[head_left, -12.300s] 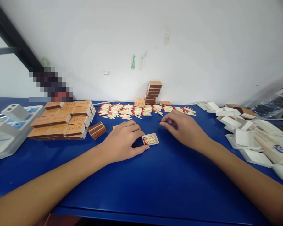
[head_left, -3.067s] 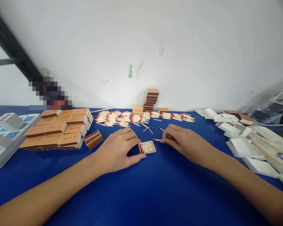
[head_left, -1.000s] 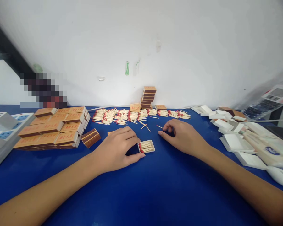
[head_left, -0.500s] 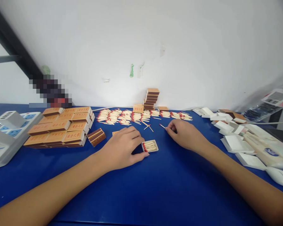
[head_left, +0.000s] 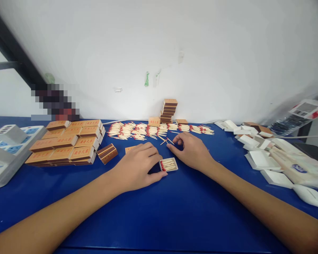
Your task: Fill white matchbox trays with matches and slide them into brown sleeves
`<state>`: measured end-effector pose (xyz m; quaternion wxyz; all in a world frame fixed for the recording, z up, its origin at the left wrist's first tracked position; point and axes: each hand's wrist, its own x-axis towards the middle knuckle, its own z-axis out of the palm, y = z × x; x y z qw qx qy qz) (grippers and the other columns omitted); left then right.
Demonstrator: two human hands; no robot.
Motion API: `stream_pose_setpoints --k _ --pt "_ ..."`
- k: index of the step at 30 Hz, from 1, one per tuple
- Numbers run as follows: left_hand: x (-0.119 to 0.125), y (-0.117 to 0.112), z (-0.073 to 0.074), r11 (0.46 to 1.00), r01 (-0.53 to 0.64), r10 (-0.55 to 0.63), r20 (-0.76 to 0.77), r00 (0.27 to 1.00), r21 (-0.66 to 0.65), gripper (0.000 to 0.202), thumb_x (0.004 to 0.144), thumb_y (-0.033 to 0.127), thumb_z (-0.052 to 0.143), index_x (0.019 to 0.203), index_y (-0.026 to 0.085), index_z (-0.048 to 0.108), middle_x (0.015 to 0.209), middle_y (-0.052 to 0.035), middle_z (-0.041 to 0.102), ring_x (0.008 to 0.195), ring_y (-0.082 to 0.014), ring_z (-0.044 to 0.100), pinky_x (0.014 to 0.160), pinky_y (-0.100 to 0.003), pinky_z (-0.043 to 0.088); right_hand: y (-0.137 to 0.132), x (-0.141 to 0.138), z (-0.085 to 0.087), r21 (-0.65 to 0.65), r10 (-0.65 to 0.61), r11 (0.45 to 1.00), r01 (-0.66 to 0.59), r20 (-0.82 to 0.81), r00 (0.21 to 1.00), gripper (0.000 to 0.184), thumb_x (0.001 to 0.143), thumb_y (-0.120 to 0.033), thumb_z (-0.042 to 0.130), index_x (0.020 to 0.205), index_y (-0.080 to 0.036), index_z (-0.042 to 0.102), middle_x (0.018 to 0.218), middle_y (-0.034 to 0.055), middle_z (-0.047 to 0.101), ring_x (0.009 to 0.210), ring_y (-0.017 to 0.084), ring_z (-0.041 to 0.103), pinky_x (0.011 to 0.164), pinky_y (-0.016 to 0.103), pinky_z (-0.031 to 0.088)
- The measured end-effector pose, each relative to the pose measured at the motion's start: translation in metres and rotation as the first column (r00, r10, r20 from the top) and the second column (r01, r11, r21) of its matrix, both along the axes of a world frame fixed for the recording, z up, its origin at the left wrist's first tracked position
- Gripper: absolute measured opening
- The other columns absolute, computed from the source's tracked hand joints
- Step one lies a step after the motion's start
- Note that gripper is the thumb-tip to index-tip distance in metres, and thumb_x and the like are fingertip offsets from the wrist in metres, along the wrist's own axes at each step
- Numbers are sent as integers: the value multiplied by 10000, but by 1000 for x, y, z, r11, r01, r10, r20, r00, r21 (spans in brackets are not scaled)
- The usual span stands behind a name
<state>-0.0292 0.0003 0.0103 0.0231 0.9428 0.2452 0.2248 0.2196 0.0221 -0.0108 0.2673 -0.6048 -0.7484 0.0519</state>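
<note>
My left hand (head_left: 139, 167) rests on the table, closed on a small white matchbox tray (head_left: 176, 165) with its thumb at the near edge and fingers at the left end. Matches (head_left: 169, 164) with red heads lie side by side in the tray. Just beyond it, my right hand (head_left: 192, 150) has a match (head_left: 171, 141) at its fingertips, with the thumb stretched towards another loose match (head_left: 163, 142). The thumb partly hides the matches there. An orange matchbox sleeve (head_left: 129, 150) shows partly behind my left hand.
Loose matches (head_left: 139, 130) spread along the wall, beside a leaning stack of matchboxes (head_left: 168, 111). At left are piled matchboxes (head_left: 66, 141), a brown-sided box (head_left: 107, 153) and a power strip (head_left: 29, 137). White trays (head_left: 262, 159) and a tissue pack (head_left: 294, 164) lie right.
My right hand has moved left with the match, to the crossed loose matches, its thumb now stretched out. My left hand stays at the tray.
</note>
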Motion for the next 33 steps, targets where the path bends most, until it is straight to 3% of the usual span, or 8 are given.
stream_pose_setpoints --k 5,11,15,20,29,33 --pt "-1 0 0 1000 -7 7 -5 1000 -17 280 1017 430 716 1087 161 749 1019 -88 752 1033 -277 689 891 -420 576 2 1 1 -77 -23 997 26 44 999 168 997 -324 604 876 -221 657 910 58 713 807 215 627 706 347 423" --pt "-3 2 -2 998 -34 34 -2 999 -51 292 1002 429 739 1090 152 765 1034 -87 751 1039 -279 682 917 -444 586 0 20 7 -85 -24 996 30 71 997 157 1019 -297 598 891 -218 643 908 60 704 790 219 622 705 347 418" --pt "-4 5 -3 998 -37 38 6 999 -43 298 997 427 748 1080 142 766 1015 -91 749 1027 -277 680 932 -449 587 -11 30 16 -39 178 983 -178 -5 984 159 1057 -316 576 958 -223 658 916 54 682 787 208 609 707 336 442" --pt "-4 6 -3 999 -39 39 14 999 -37 293 1000 428 745 1075 145 764 996 -83 746 1009 -272 680 906 -430 587 -31 22 25 -90 431 898 -431 -13 902 157 1090 -321 561 988 -234 644 967 48 673 788 185 622 700 314 474" --pt "-4 6 -3 998 -54 54 10 999 -15 300 1002 439 741 1069 147 759 1009 -82 744 1015 -272 684 919 -428 583 -39 17 24 -89 513 858 -506 77 855 103 1090 -227 560 1009 -225 624 1016 44 683 817 177 655 703 304 482" --pt "-4 5 -2 999 -40 40 16 999 -14 291 1007 439 736 1057 153 752 1010 -80 744 1019 -271 682 915 -425 586 -41 13 25 -101 499 864 -493 38 866 89 1071 -224 590 1002 -225 646 961 29 662 761 165 625 663 296 466"
